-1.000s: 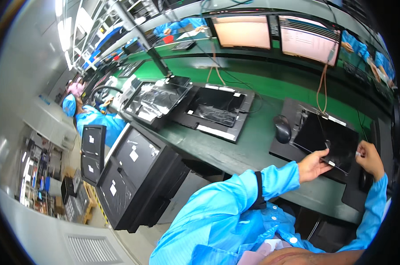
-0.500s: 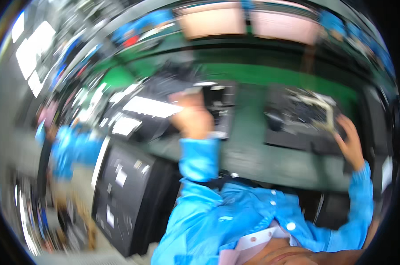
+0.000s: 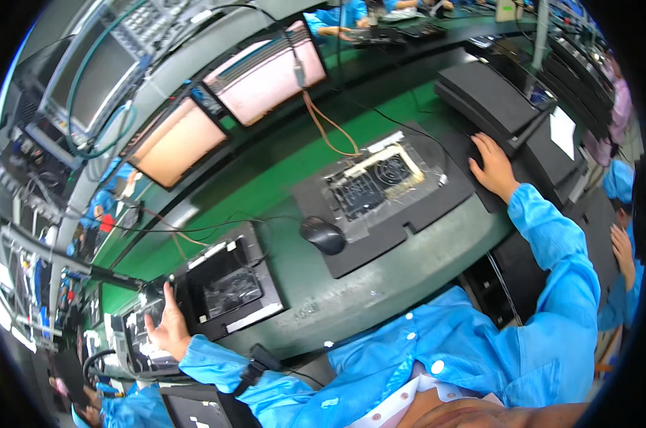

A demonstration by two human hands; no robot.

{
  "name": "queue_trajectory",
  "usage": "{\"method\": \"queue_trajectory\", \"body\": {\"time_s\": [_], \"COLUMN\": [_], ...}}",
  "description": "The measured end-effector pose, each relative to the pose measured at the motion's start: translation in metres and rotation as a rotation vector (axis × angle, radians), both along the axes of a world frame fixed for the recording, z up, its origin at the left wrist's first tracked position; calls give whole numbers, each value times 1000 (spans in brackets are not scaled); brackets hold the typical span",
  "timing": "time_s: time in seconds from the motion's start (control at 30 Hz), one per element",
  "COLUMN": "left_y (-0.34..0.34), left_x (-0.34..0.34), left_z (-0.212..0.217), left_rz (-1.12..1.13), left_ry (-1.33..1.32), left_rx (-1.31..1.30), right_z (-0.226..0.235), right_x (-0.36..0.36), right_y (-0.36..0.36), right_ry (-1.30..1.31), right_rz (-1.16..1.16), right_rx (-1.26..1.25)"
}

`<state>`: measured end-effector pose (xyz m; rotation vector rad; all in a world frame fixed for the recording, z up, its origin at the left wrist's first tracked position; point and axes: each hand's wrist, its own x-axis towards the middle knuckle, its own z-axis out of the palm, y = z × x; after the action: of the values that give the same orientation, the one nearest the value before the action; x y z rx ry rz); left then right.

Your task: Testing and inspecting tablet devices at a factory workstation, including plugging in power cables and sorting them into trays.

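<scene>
My left hand (image 3: 168, 324) reaches far to the left and grips the edge of a black laptop-like device (image 3: 143, 335) lying in a tray. Beside it sits a second open black device (image 3: 226, 287) in its own tray. My right hand (image 3: 492, 165) rests flat, fingers spread, on a black foam mat (image 3: 408, 214) at the right of the green bench. In the mat's middle lies an opened device base (image 3: 376, 178) with fans showing under clear film. A black mouse (image 3: 323, 235) sits on the mat's left end.
Two lit monitors (image 3: 266, 71) (image 3: 176, 143) hang behind the bench, with cables running down to it. Stacked black trays (image 3: 494, 93) stand at the far right. Another person's hand and blue sleeve (image 3: 622, 264) show at the right edge. More workers sit at the far left.
My head has swung, so the view is tilted. My left hand left the open device in front and reached far left to the black device. My right hand stayed by the mat.
</scene>
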<state>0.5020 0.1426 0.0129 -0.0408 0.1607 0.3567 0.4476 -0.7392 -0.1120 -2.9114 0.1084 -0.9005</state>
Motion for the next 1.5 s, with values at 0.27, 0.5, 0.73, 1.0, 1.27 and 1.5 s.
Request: {"method": "queue_trajectory", "body": {"time_s": [0.27, 0.5, 0.73, 1.0, 1.27, 1.5], "left_y": [-312, -391, -389, -391, -391, -390], "left_x": [-73, -121, -117, -115, -116, -115], "left_z": [-55, -139, -141, -143, -137, -135], "left_rz": [-35, -153, -278, -247, -301, -329], "left_ry": [25, -258, -155, -182, -143, -125], "left_rx": [1589, 2140, 1984, 1975, 2022, 2043], "right_z": [-11, -5, -10, -13, 10, 117], "right_x": [-3, -8, -4, -1, -19, 6], "right_y": [-10, -12, -14, -16, 15, -60], "right_ry": [-7, -11, -22, 13, -120, -408], "right_rz": [-61, -40, -66, -95, 28, 55], "right_rx": [95, 114, 130, 145, -28, -257]}}
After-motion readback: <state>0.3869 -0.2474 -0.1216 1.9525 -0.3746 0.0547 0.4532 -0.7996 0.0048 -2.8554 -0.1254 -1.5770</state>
